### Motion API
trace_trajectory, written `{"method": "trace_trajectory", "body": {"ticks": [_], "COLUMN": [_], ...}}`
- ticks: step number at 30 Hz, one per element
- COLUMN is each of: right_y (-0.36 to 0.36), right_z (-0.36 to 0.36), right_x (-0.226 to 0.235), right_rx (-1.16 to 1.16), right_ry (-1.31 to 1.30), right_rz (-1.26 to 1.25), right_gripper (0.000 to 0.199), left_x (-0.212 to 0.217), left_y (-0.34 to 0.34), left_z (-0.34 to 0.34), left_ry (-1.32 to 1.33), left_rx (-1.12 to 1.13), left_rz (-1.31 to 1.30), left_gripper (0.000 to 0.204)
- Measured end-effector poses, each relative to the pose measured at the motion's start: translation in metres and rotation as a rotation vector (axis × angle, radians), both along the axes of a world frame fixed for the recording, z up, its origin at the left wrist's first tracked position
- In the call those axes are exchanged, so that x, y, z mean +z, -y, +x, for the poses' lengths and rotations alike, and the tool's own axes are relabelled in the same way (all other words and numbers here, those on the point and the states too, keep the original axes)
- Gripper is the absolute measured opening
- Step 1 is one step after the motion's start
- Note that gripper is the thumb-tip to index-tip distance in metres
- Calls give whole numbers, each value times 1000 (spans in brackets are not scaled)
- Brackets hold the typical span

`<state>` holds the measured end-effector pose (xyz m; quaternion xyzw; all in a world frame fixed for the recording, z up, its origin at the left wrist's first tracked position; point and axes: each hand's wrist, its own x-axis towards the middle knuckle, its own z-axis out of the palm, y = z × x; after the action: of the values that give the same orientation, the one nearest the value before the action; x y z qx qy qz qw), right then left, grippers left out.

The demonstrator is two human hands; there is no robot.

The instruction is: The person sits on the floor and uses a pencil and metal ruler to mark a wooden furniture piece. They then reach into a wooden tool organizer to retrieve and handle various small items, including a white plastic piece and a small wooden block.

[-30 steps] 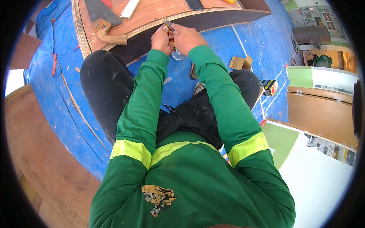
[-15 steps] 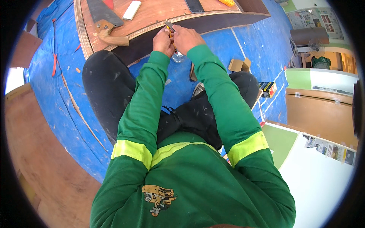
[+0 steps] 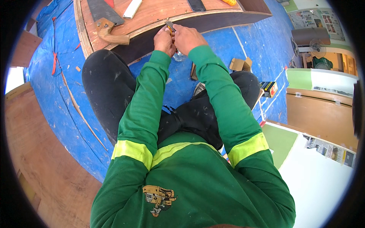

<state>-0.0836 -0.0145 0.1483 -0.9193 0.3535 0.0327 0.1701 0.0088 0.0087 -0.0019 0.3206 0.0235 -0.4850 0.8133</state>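
Note:
My left hand [image 3: 164, 41] is closed round a thin yellow stick [image 3: 170, 32], partly hidden by the fingers. Right beside it, my right hand [image 3: 189, 39] grips a flat grey metal piece [image 3: 170, 25] whose end shows above the fingertips. The two hands nearly touch, just off the near edge of a plywood panel [image 3: 152, 21]. Below them, a clear plastic object [image 3: 179, 57] shows in part on the blue sheet. To the left on the panel lies a handsaw [image 3: 108, 32] with a wooden handle.
A white slim device [image 3: 132, 9], a dark phone [image 3: 196, 5] and a yellow object [image 3: 229, 2] lie on the panel. Blue sheeting [image 3: 57, 102] covers the floor. An opened cardboard box [image 3: 240, 64] and a black-and-yellow box [image 3: 268, 89] are near my right knee.
Both hands keep their grip beside the panel's edge and have shifted only slightly. The grey metal piece and the yellow stick stay close together.

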Motion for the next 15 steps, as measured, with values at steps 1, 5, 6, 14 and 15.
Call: {"method": "trace_trajectory", "body": {"ticks": [1, 5, 6, 14, 15], "right_y": [3, 4, 4, -5, -4], "right_z": [-1, 0, 0, -4, -2], "right_x": [-3, -14, -15, -5, -6], "right_rx": [-3, -4, -1, 8, -2], "right_ry": [-3, 93, 100, -24, -21], "right_rz": [-8, -79, -81, -65, -79], "right_gripper": [46, 32, 33, 44, 44], "left_x": [4, 8, 6, 10, 15], "left_y": [0, 1, 1, -4, -3], "left_z": [-4, -6, -4, -5, -8], "left_ry": [2, 12, 14, -53, -96], "left_rx": [7, 14, 10, 44, 81], "left_rz": [0, -16, -25, -28, -37], "left_gripper": [36, 37, 36, 29, 28]}}
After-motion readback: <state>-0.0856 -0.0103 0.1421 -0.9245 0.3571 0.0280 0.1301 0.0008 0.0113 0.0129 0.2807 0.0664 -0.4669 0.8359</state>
